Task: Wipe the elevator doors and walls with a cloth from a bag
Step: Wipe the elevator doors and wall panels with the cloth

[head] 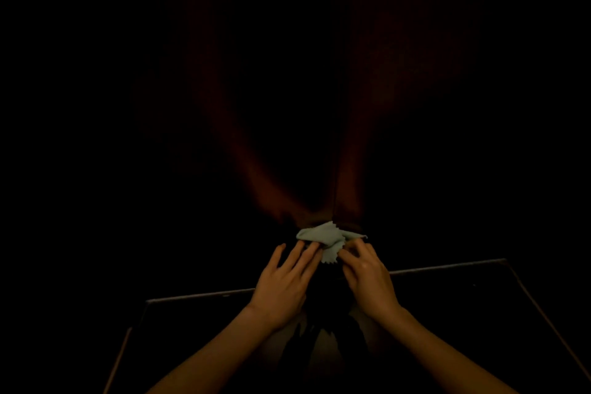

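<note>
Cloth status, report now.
Left hand and right hand both on pale cloth, fingers pinching it. Surroundings too dark; bag not discernible. Nothing visibly blocking.

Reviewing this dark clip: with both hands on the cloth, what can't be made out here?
Head view only:
- Bag: not discernible; darkness swallows the area under the cloth.
- Elevator doors and walls: lost in underexposure, only faint reddish streaks.
- Left hand and right hand: fingertips meet the cloth, but the exact grip is too dim.
- Forearms: cut off by the bottom edge.
</note>
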Available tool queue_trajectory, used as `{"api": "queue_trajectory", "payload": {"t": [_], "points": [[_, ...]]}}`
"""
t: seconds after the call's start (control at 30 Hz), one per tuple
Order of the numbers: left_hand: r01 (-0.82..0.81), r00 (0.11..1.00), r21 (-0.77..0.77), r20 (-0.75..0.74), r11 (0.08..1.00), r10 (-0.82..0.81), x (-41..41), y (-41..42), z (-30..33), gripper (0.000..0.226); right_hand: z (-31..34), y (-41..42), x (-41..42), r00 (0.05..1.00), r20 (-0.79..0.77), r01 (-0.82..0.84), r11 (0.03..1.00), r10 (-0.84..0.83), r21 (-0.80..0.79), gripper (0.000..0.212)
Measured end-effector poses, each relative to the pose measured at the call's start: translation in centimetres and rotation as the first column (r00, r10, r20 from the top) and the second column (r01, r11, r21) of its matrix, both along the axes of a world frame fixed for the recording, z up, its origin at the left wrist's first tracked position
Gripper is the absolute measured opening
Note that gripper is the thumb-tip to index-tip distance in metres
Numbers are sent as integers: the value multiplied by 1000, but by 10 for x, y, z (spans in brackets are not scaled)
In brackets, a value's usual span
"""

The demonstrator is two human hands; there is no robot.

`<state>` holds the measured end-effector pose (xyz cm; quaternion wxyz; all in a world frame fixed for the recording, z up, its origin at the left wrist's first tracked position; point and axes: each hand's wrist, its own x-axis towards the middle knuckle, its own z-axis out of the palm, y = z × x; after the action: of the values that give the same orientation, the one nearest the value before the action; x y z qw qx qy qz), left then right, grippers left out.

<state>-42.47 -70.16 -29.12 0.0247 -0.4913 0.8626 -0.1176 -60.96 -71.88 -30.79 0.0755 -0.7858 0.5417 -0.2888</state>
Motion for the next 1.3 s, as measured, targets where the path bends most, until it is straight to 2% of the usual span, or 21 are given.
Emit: {"api": "queue_trajectory", "payload": {"t": [0.23,0.37,0.4,0.47,0.5,0.53,0.57,0.6,0.63,0.67,0.7,0.77,0.83,0.9,1.0,1.03,1.07,1.13,1.23,1.3], "points": [[-86,992,69,-82,994,92,-4,1,-37,83,-34,3,9,992,124,15,989,-33,149,20],[-200,968,191,-113,961,224,-8,3,-45,66,-50,3,18,959,252,71,969,-132,238,21],[-223,954,260,-142,940,266,-9,5,-49,60,-55,4,21,952,264,84,960,-157,269,20],[-239,864,398,-329,886,381,-14,5,-57,52,-62,5,26,941,275,104,941,-199,323,20],[-229,752,494,-456,839,475,-17,4,-62,48,-66,6,28,934,285,109,931,-216,348,21],[-197,569,611,-566,767,597,-22,1,-64,43,-68,6,29,929,293,107,923,-225,369,21],[-138,335,728,-604,671,723,-25,-1,-65,35,-70,7,30,928,296,98,917,-224,386,22],[-51,88,820,-565,570,820,-28,-4,-64,30,-73,7,30,931,295,87,914,-217,396,23],[56,-114,874,-475,483,873,-29,-7,-64,28,-76,7,30,932,298,74,911,-209,405,25],[152,-241,898,-372,413,896,-30,-10,-65,25,-76,7,29,930,305,60,905,-203,420,27],[227,-312,905,-282,359,907,-31,-12,-65,22,-78,7,28,924,321,49,896,-208,441,28],[350,-428,883,-148,314,892,-31,-15,-62,19,-77,5,25,881,385,58,869,-276,491,25],[407,-528,856,-66,320,847,-30,-19,-62,15,-75,2,20,753,508,78,823,-419,563,21],[415,-568,849,-40,328,822,-32,-25,-64,25,-76,-3,14,500,624,58,742,-600,667,17],[406,-596,845,-43,347,802,-42,-31,-69,36,-76,-11,3,107,635,-41,635,-765,772,17],[407,-609,844,-35,351,792,-45,-32,-71,35,-75,-12,1,11,618,-96,615,-786,783,16],[412,-618,840,-28,353,786,-48,-33,-73,35,-73,-13,-2,-44,600,-133,600,-799,789,15],[412,-609,847,-19,336,793,-55,-36,-78,34,-72,-13,-8,-76,583,-185,586,-809,789,15],[355,-567,893,-29,276,823,-61,-40,-86,37,-74,-13,-12,-49,573,-258,564,-818,784,17],[320,-570,908,-45,272,821,-63,-41,-87,33,-73,-13,-11,-16,567,-301,545,-823,783,18]]}}
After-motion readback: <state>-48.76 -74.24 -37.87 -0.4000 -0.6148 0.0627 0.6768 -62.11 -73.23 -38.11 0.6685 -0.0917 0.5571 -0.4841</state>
